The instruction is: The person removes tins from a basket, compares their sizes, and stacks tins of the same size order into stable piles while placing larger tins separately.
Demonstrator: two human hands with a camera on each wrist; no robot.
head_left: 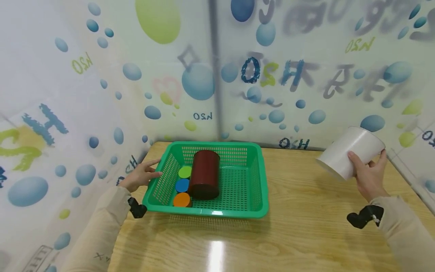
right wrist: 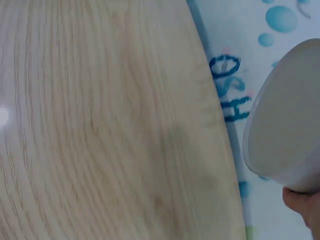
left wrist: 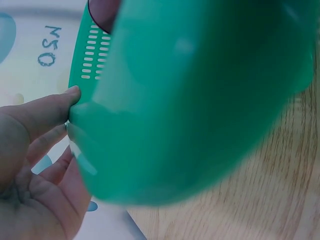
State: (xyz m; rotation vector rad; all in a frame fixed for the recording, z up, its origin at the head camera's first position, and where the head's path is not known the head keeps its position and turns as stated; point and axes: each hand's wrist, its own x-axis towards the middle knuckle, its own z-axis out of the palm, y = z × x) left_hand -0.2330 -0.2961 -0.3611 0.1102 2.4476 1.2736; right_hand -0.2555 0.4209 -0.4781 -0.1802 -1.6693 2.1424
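left hand [head_left: 141, 176]: fingers straight, touching the left outer wall of the green basket [head_left: 253, 177]; no grip around it. Left wrist view agrees: fingertips [left wrist: 70, 95] against the rim, palm open.
basket: sits flat on the surface [head_left: 306, 226], left-centre, back rim near the far edge by the wall.
basket contents: dark red cup [head_left: 204, 174] lying on its side, base toward the camera. Three flat discs in a row just left of it: green disc [head_left: 185, 172] at the back, blue disc [head_left: 182, 185] in the middle, orange disc [head_left: 182, 200] nearest the front wall. Can't tell if they touch the cup.
right hand [head_left: 368, 175]: fingers and thumb curled round the white cup [head_left: 350, 152], gripping it.
white cup: held tilted in the air above the far right corner of the surface, well apart from the basket. Right wrist view shows its base [right wrist: 282, 115] clear of the wood, wall behind it.
progress (judgement): one cup and three discs already in the basket; white cup is the only loose item in view and not yet in. Looks late-stage: what's left is carrying it across to the basket and letting go.
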